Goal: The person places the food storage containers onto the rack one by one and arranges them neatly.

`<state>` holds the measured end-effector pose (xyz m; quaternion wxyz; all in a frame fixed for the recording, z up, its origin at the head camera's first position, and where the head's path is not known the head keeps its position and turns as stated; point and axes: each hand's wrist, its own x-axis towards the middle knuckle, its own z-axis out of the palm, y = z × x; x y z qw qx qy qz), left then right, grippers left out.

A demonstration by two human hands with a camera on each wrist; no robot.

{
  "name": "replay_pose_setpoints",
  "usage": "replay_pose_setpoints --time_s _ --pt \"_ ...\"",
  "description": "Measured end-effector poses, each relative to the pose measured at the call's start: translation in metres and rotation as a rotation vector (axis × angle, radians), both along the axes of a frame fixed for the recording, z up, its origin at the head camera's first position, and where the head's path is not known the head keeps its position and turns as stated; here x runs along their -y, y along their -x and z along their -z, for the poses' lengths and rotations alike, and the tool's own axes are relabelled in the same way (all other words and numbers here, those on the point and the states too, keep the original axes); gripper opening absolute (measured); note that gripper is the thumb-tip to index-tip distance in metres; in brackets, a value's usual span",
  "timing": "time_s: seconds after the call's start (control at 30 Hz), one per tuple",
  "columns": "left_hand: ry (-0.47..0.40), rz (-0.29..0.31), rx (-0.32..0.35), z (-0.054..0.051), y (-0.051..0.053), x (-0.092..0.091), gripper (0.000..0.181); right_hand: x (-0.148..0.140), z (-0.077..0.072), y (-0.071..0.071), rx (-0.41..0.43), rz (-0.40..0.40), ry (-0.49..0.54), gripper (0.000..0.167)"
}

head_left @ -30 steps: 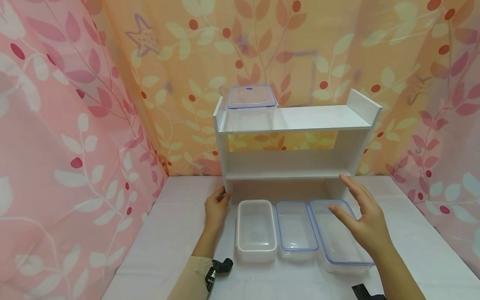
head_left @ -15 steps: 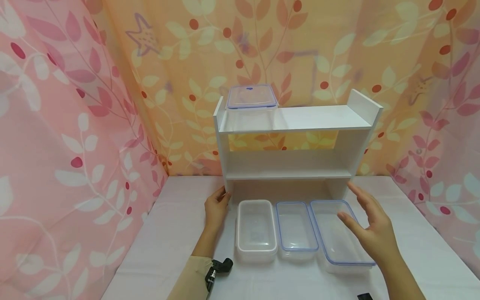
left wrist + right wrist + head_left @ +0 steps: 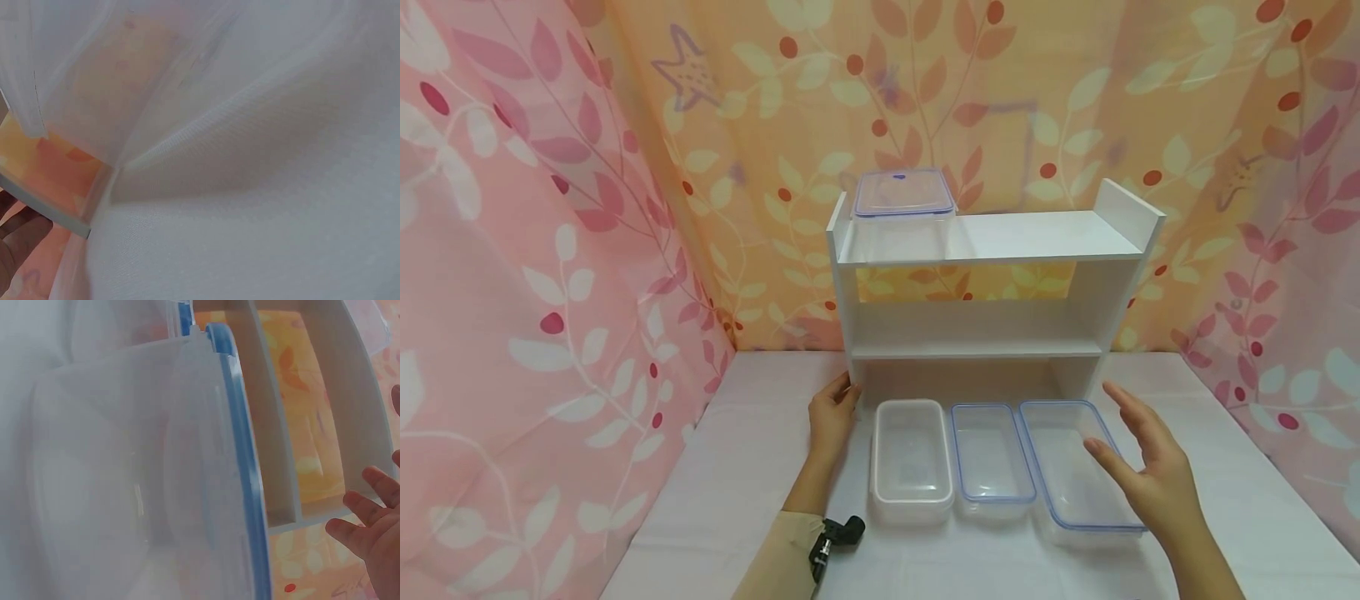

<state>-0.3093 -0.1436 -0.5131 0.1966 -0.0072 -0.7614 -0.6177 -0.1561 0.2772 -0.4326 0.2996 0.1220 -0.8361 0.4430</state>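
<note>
A white shelf unit (image 3: 985, 332) stands on the table, and my left hand (image 3: 832, 421) pinches the lower front edge of its left side panel. The left wrist view shows those fingers (image 3: 30, 234) against the panel edge. My right hand (image 3: 1161, 479) is held with fingers spread over the right side of a large blue-rimmed clear food container (image 3: 1063, 467), holding nothing. To its left lie a smaller blue-rimmed container (image 3: 994, 454) and a white-rimmed one (image 3: 913, 454). Another blue-lidded container (image 3: 904, 196) sits on the shelf's top board, at the left end.
Three containers stand in a row close in front of the shelf, on a white-covered table (image 3: 722, 500). Patterned cloth (image 3: 737, 150) hangs behind and at both sides. A black wrist-camera mount (image 3: 838, 537) is on the left forearm.
My right hand has drawn back to the right and slightly downward, away from the shelf's right side. The left hand, shelf and containers stay put.
</note>
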Motion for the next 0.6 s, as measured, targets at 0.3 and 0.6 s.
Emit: replay_pose_setpoints --time_s 0.3,0.6 --pt "-0.005 0.0 0.016 -0.001 -0.002 -0.001 0.037 -0.008 0.014 0.001 0.028 -0.025 -0.009 0.085" --pt "0.0 -0.013 0.009 0.0 0.0 -0.001 0.035 -0.017 0.033 0.007 0.04 -0.039 -0.026 0.085"
